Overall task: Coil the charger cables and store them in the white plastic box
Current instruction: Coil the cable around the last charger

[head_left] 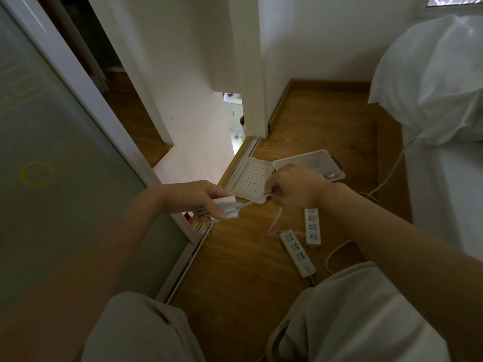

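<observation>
- Left hand, one of two bare hands in view, is clenched around a bundle of coiled white charger cable with a white block at its top. It is held above the floor, left of the white plastic box. How many loops the bundle has cannot be told.
- Right hand pinches one strand of that same cable, which is stretched straight across to the bundle. This hand hangs over the box's near edge.
- One box lies open on the brown wooden floor, its white dotted lid folded flat to the left. Something white and cable-like shows inside at the right end.
- Two power strips lie on the floor on the near side of the box: the first white rectangular power strip just beyond the right wrist, and the second white rectangular power strip nearer, angled, with a round button.
- Thin white cords trail on the floor around both strips.
</observation>
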The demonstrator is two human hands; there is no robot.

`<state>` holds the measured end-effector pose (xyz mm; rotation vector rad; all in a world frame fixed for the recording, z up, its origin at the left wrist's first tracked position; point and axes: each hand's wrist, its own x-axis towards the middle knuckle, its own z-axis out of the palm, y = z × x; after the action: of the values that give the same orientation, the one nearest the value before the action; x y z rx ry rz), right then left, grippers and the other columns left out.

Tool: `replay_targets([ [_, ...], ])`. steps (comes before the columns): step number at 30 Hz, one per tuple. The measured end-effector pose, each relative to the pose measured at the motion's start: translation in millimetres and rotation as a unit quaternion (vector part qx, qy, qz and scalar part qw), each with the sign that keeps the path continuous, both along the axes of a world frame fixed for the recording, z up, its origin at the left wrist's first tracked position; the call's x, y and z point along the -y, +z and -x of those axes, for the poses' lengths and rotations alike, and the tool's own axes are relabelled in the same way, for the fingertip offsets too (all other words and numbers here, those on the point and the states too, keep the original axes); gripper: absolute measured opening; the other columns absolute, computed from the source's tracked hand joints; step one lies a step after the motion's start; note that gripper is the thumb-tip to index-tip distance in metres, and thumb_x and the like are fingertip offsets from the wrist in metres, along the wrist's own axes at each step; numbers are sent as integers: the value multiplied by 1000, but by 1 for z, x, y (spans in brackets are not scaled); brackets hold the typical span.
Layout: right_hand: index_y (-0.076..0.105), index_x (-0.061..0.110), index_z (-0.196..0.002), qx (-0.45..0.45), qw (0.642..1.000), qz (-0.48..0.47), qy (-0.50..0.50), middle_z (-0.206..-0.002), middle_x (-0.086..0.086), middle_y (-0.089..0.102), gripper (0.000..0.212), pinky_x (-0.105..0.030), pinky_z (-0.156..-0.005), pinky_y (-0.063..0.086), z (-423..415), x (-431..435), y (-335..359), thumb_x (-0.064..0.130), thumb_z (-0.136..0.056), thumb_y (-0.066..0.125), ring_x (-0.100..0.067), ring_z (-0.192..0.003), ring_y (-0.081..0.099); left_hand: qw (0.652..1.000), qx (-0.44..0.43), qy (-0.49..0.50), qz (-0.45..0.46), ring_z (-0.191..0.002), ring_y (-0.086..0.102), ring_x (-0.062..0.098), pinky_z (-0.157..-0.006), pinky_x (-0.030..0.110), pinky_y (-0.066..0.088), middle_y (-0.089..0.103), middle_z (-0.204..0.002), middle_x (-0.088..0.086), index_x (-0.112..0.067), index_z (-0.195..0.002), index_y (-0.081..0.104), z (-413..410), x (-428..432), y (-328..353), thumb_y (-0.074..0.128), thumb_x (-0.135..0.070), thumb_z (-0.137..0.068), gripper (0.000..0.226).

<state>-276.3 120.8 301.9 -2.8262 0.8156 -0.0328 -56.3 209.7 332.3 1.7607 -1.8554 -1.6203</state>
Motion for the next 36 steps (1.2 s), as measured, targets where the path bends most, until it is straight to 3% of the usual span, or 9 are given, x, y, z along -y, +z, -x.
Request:
replay_targets([
  [4,69,27,-103,4,1000,6,3,-99,5,67,24,-24,-80,38,-7,-3,3,29,-92,49,-13,-95,57,995,82,23,52,-65,56,12,-55,17,46,56,-95,-1,-16,-117,58,-10,2,-9,64,-20,-88,30],
  [7,69,26,-105,-16,999,19,-37,-100,3,69,27,-29,-88,38,-18,-8,-1,36,-93,47,-17,-97,59,980,138,57,130,-79,55,14,-59,15,45,50,-108,-1,-15,-126,50,-8,8,-22,69,-20,-83,47],
  [10,71,22,-100,8,991,-73,-111,-92,2,70,27,-28,-75,47,-23,-11,-2,37,-90,50,-16,-85,62,947,206,75,237,-101,50,16,-74,20,44,44,-110,-4,-14,-127,46,-3,12,-37,72,-22,-81,53],
  [15,70,14,-94,124,947,-213,-205,-91,-4,69,24,-26,-64,47,-37,-20,-5,30,-86,55,-17,-76,60,882,233,174,371,-99,45,10,-84,23,45,41,-122,6,-14,-127,41,16,16,-53,66,-18,-87,48],
  [19,68,21,-94,178,924,-194,-279,-89,4,67,17,-24,-63,45,-42,-36,-15,33,-85,59,-12,-78,59,891,166,246,342,-95,46,12,-79,21,44,37,-122,7,-14,-129,37,30,23,-59,66,-21,-87,52],
  [23,61,24,-108,163,927,-95,-323,-94,2,69,25,-23,-61,40,-39,-50,-19,37,-88,56,-15,-83,62,923,34,301,239,-98,49,16,-84,30,50,34,-125,7,-16,-132,35,42,26,-58,59,-28,-90,50],
  [27,54,17,-113,151,935,-15,-320,-91,0,67,31,-25,-59,40,-47,-62,-23,40,-94,48,-18,-80,64,910,-4,356,212,-104,51,19,-83,31,53,34,-121,4,-16,-133,35,57,30,-61,60,-49,-84,64],
  [32,39,13,-131,217,930,-46,-294,-96,-5,67,35,-27,-60,44,-52,-75,-29,23,-98,43,-21,-81,66,873,-73,435,206,-99,57,19,-57,17,48,46,-122,10,-13,-126,38,63,38,-62,65,-42,-83,59],
  [36,47,15,-129,354,877,-161,-282,-115,-3,52,38,-13,-80,40,-54,-73,-35,16,-92,55,-7,-96,50,873,-98,436,196,-90,60,13,-56,16,50,54,-119,9,-13,-129,37,60,32,-61,52,-38,-93,47],
])
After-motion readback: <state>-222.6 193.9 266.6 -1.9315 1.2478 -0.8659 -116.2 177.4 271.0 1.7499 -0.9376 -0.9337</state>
